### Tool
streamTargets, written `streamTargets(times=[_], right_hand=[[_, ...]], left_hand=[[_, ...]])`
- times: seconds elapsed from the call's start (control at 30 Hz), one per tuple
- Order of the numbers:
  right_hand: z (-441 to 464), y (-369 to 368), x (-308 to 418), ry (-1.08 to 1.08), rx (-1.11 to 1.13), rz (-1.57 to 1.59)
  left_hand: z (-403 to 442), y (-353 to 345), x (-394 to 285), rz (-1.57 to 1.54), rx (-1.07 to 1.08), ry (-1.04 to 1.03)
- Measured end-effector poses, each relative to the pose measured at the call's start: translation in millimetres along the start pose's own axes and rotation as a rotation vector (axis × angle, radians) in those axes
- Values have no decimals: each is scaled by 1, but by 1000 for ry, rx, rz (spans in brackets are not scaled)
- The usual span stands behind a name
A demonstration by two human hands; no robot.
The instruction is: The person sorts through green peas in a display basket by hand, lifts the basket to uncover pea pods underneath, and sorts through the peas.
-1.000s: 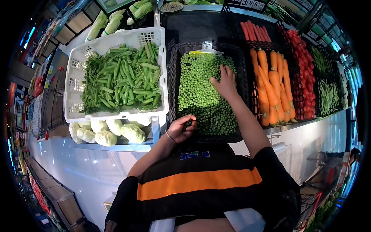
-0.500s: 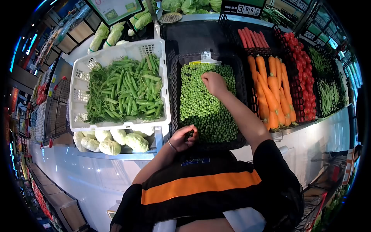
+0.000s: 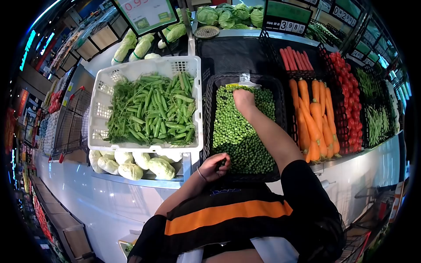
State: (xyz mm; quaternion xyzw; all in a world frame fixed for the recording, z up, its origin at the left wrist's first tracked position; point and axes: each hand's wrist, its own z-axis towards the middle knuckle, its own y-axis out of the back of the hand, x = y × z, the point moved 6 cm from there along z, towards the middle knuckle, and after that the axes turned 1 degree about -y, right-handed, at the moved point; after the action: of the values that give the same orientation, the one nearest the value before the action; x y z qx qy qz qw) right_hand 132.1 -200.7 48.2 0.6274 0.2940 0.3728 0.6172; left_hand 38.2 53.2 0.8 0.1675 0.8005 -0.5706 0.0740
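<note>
Head view: peas (image 3: 250, 125) are penned by tray (image 3: 208, 118), presumably against rolling, with right hand (image 3: 244, 101) curled at twelve o'clock, left hand (image 3: 214, 167) half-curled at seven, contents untellable.

White crate (image 3: 144, 149) at left, green pods (image 3: 153, 109) inside. Pale cabbages (image 3: 130, 171) under its front edge. Right: orange carrots (image 3: 315, 120), redder carrots (image 3: 297, 59) behind them, red tomatoes (image 3: 349, 101) alongside, green beans (image 3: 377, 125) past those. Back: leafy green heads (image 3: 228, 18), price sign (image 3: 287, 17) with digits 3 9 8. Shopping cart (image 3: 72, 125) far left. Floor (image 3: 109, 201) pale, shiny.
</note>
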Motion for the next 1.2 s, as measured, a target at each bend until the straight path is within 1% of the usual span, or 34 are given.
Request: streamTargets(times=[0.03,0.07,0.1,0.13,0.2,0.23,0.27,0.3,0.33,0.4,0.47,0.53,0.57,0.6,0.63,0.67,0.7,0.77,0.8,0.93,1.0,1.07,1.13,1.2], right_hand=[[0,-5,-1,5,-3,1],[-1,-6,-2,33,-56,-14],[0,-7,-1,61,-112,-23],[1,-10,-3,67,-119,-11],[-2,-3,-11,83,-278,192],[1,-1,-15,87,-269,363],[2,-1,-15,99,-276,363],[1,1,-15,88,-285,610],[0,2,-14,76,-287,858],[4,2,-5,96,-281,902],[8,2,7,230,-421,830],[14,0,19,259,-339,414],[18,-5,27,291,-328,285],[20,-8,28,298,-320,248],[24,-13,32,310,-310,211],[28,-20,32,319,-296,185],[33,-26,29,327,-285,164],[43,-36,29,331,-270,107],[36,-22,37,293,-248,11],[34,-22,35,310,-233,-21],[35,-24,34,345,-340,-25],[43,-37,27,313,-306,-11],[45,-38,26,204,-146,-24],[37,-30,25,209,-111,-24]], left_hand=[[0,0,0,3,-22,-3],[0,1,0,8,-46,-6],[1,2,0,3,-39,-6],[2,1,-1,-1,-36,-6],[5,2,1,37,-77,-21],[5,4,1,32,-86,-8],[6,5,2,25,-90,4],[7,2,1,18,-54,-1],[6,2,1,27,-78,1],[6,1,0,70,-110,-1],[8,7,3,76,-106,14],[7,6,1,101,-77,2],[7,6,2,116,-86,8],[8,7,2,127,-104,-4],[8,3,1,82,-35,-31],[10,8,3,137,-66,-65],[14,14,5,129,-107,-60],[20,18,7,126,-102,-29],[24,20,11,100,-78,-4],[32,20,13,117,-49,-38],[42,29,17,46,-26,-29],[39,26,15,30,-19,-50],[38,24,15,3,-62,-55],[34,24,14,19,-76,-85]])
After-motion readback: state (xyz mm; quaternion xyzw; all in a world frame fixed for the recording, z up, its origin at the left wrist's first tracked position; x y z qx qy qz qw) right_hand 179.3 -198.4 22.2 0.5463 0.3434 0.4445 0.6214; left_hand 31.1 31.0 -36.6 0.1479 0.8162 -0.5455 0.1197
